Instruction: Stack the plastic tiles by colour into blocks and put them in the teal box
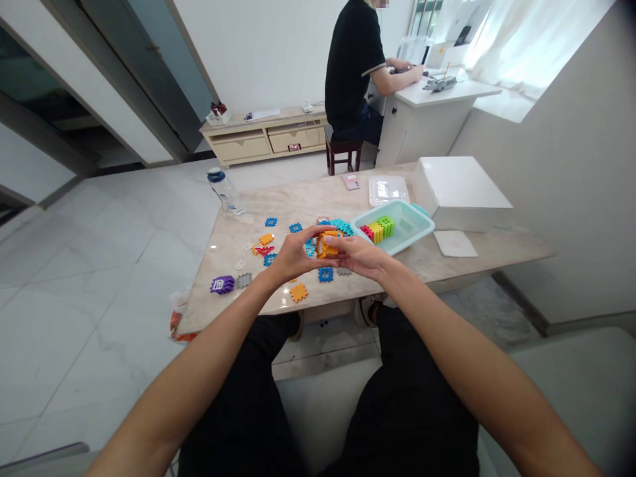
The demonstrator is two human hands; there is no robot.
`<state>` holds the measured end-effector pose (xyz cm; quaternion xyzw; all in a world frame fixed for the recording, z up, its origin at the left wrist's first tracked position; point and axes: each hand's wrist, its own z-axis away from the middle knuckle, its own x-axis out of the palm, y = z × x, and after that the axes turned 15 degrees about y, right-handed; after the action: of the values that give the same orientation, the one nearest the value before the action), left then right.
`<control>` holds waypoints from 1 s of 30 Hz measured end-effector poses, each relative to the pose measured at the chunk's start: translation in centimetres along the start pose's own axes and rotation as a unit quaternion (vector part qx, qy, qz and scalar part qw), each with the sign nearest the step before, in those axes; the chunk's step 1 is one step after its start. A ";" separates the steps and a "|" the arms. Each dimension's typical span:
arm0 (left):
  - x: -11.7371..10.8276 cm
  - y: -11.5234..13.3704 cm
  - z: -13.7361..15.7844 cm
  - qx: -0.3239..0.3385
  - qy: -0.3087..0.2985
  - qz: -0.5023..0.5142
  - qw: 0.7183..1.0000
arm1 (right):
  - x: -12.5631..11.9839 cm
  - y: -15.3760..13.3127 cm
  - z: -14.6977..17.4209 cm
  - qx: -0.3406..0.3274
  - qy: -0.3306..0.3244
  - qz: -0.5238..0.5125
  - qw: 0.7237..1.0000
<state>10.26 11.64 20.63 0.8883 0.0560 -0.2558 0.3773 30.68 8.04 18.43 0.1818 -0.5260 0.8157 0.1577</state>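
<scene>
Between my two hands is a stack of orange interlocking plastic tiles (pixel 324 246), held above the table. My left hand (pixel 298 253) curves round it from the left, fingers over the top and thumb below. From the right, my right hand (pixel 360 255) grips the stack with its thumb across the front. Loose toothed tiles lie about: blue (pixel 325 274), orange (pixel 299 292) and grey (pixel 244 280) ones, plus a red piece (pixel 265 251). A purple tile stack (pixel 222 285) sits at the left. Part of the orange stack is hidden by my fingers.
A light-green tray (pixel 415 232) holds red, yellow and green tile stacks (pixel 378 230). Behind it are a clear plastic lid (pixel 387 190), a phone (pixel 350 181) and a white box (pixel 464 189). A water bottle (pixel 226 190) stands far left. Another person (pixel 354 73) sits beyond.
</scene>
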 end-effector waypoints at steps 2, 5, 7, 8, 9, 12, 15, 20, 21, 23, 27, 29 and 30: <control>0.2 0.0 0.0 -0.004 0.010 -0.002 1.000 | -0.1 0.0 0.3 0.001 -0.004 -0.002 1.000; 0.2 0.1 -0.1 -0.001 0.018 0.002 1.000 | 0.0 0.0 0.7 -0.002 -0.009 0.001 1.000; 0.2 0.1 -0.1 0.003 0.015 -0.009 1.000 | 0.1 0.0 1.0 -0.008 -0.014 0.008 1.000; 0.1 0.1 -0.2 0.004 0.011 -0.019 1.000 | 0.1 -0.1 1.1 -0.013 -0.020 0.010 1.000; 0.1 0.1 -0.2 0.007 0.005 -0.029 1.000 | 0.1 -0.1 1.2 -0.017 -0.027 0.013 0.999; 0.0 0.2 -0.2 0.027 -0.006 -0.049 0.998 | 0.1 -0.2 1.4 -0.024 -0.044 0.017 0.999; 0.1 0.2 -0.1 0.046 -0.014 -0.056 0.997 | 0.1 -0.1 1.2 -0.021 -0.034 0.023 0.999; 0.0 0.5 0.0 0.085 -0.013 -0.033 0.996 | 0.2 0.1 1.1 -0.018 -0.018 0.046 0.999; -0.1 0.5 0.0 0.091 -0.007 -0.031 0.995 | 0.2 0.1 1.2 -0.018 -0.021 0.053 0.998; -0.2 0.5 0.0 0.096 0.009 -0.036 0.995 | 0.4 0.0 1.3 -0.015 -0.028 0.059 0.998; -0.4 0.3 0.1 0.100 0.049 -0.057 0.992 | 0.7 -0.6 1.8 -0.021 -0.040 0.011 0.999; -0.5 0.2 0.2 0.102 0.060 -0.058 0.991 | 0.7 -0.7 1.9 -0.026 -0.042 -0.005 0.999; -0.6 0.3 0.2 0.104 0.064 -0.056 0.991 | 0.7 -0.7 1.9 -0.028 -0.044 -0.001 0.999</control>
<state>9.77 11.36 20.97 0.9327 0.1026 -0.2238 0.2635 30.66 6.67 20.04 0.2140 -0.5546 0.7918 0.1399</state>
